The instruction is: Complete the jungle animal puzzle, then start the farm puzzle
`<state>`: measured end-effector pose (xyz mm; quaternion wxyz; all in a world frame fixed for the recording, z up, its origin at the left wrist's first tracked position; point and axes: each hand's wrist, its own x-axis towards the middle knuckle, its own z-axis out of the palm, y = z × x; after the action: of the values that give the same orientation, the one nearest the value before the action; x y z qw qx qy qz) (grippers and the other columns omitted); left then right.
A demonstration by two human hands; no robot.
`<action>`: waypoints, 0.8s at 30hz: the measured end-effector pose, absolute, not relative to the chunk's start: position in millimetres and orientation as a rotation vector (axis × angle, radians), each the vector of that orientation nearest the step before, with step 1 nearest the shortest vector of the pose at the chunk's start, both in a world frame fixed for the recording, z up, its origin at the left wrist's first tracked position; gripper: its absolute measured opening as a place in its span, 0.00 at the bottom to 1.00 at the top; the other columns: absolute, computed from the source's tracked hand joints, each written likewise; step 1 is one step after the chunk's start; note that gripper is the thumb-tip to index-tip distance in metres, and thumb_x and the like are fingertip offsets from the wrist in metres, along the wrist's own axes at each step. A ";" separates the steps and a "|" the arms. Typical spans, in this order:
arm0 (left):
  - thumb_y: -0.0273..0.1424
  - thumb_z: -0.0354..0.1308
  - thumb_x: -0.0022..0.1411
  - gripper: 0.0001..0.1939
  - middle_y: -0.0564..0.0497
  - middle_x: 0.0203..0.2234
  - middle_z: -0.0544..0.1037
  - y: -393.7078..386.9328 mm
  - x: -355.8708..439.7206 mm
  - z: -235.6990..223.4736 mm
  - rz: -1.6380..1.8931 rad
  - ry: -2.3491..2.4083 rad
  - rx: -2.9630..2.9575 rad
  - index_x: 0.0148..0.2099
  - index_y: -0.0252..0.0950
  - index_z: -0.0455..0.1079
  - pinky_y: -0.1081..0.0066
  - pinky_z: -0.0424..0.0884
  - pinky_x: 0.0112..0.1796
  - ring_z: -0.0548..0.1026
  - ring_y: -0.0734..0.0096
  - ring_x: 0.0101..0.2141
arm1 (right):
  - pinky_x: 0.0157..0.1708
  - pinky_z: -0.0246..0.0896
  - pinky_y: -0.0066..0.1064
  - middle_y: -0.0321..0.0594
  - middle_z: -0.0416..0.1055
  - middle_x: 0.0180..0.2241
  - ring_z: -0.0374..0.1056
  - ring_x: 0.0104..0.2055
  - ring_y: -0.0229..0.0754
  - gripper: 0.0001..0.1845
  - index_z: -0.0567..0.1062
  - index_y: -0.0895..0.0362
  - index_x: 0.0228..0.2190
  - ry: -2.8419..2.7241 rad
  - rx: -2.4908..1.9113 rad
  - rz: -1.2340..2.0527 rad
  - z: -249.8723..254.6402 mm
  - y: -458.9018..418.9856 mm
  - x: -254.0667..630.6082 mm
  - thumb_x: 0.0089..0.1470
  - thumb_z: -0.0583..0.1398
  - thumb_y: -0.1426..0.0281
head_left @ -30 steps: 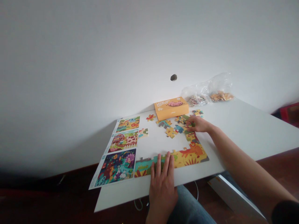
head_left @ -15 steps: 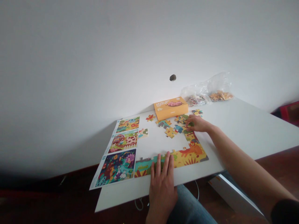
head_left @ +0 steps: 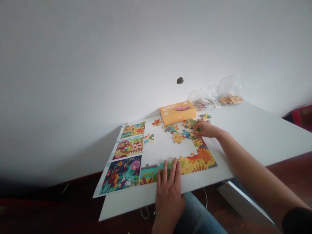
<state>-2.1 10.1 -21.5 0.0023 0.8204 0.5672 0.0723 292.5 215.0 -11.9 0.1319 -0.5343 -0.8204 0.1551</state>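
My left hand [head_left: 169,191] lies flat on the table's front edge. Its fingers are stretched out over the bottom strip of the joined jigsaw puzzle [head_left: 193,164], which shows a crocodile and a lion. At the upper end of the puzzle's right side, my right hand [head_left: 206,128] has its fingers closed on a green and yellow puzzle piece [head_left: 199,130], partly hidden by them. Just left of that hand are loose puzzle pieces [head_left: 177,137] with animal pictures, some overlapping. Another piece [head_left: 206,117] lies beyond the right hand.
An orange puzzle box [head_left: 179,113] stands at the back near the wall. Beside it are clear plastic bags [head_left: 229,97] of pieces. A picture sheet [head_left: 129,146] lies on the left, overhanging the white table [head_left: 255,136]. A red piece [head_left: 156,122] sits near the box.
Hardly anything differs. Both hands keep their places, and the view has shifted very slightly.
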 end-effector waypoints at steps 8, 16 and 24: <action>0.23 0.55 0.50 0.47 0.56 0.70 0.47 9.6 -0.5 -24.8 0.225 1.796 2.565 0.72 0.40 0.46 0.49 0.46 0.65 0.41 0.50 0.69 | 0.50 0.54 0.42 0.45 0.67 0.47 0.64 0.50 0.54 0.32 0.72 0.51 0.48 -2.366 -1.601 0.395 -9.5 208.4 287.9 0.41 0.70 0.56; 0.24 0.52 0.53 0.45 0.61 0.70 0.45 9.8 -0.8 -24.5 0.186 1.807 2.579 0.72 0.42 0.45 0.49 0.47 0.65 0.40 0.53 0.69 | 0.55 0.50 0.49 0.48 0.64 0.49 0.62 0.53 0.59 0.49 0.65 0.49 0.58 -2.369 -1.620 0.347 -8.4 203.7 278.4 0.36 0.71 0.48; 0.25 0.55 0.52 0.46 0.55 0.70 0.48 9.7 -1.9 -26.4 0.250 1.782 2.604 0.72 0.40 0.45 0.50 0.46 0.65 0.42 0.49 0.69 | 0.47 0.55 0.39 0.45 0.70 0.41 0.68 0.45 0.50 0.20 0.79 0.50 0.44 -2.295 -1.587 0.294 -11.2 208.7 278.0 0.54 0.62 0.54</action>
<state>-1.9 9.7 -26.4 -0.0116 0.8226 0.5630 0.0789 278.0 208.7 -11.2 0.1670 -0.5577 -0.8064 0.1034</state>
